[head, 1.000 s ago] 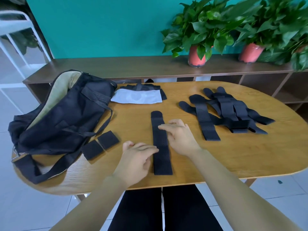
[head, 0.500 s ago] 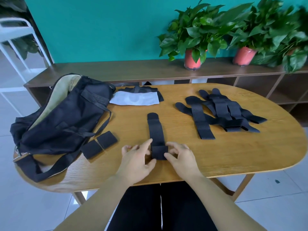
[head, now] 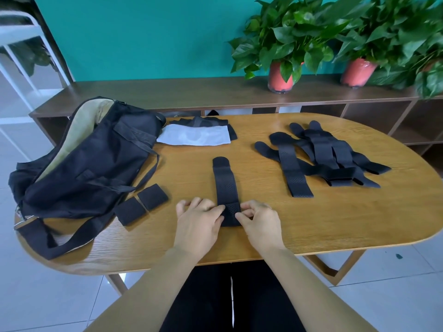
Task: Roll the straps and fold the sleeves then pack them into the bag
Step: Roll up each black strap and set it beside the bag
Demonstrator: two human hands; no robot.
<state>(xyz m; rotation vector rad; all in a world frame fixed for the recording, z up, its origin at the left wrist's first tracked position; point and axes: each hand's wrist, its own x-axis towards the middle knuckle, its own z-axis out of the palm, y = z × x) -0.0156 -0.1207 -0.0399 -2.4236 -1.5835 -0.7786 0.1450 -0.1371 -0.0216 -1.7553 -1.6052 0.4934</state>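
Observation:
A long black perforated strap lies lengthwise in the middle of the oval wooden table, its near end folded over into a short roll. My left hand and my right hand pinch that rolled end from either side. A pile of several more black straps lies to the right. Two small rolled black straps sit beside the open black bag at the left. A white and a black folded sleeve lie at the back.
A dark wooden shelf runs behind the table with two potted plants in red pots. A white rack stands at the far left. The bag's shoulder strap trails over the table's near left edge.
One second ago the strap lay flat under my hands. Since then both hands came to its near end and folded it over, and the roll has grown slightly.

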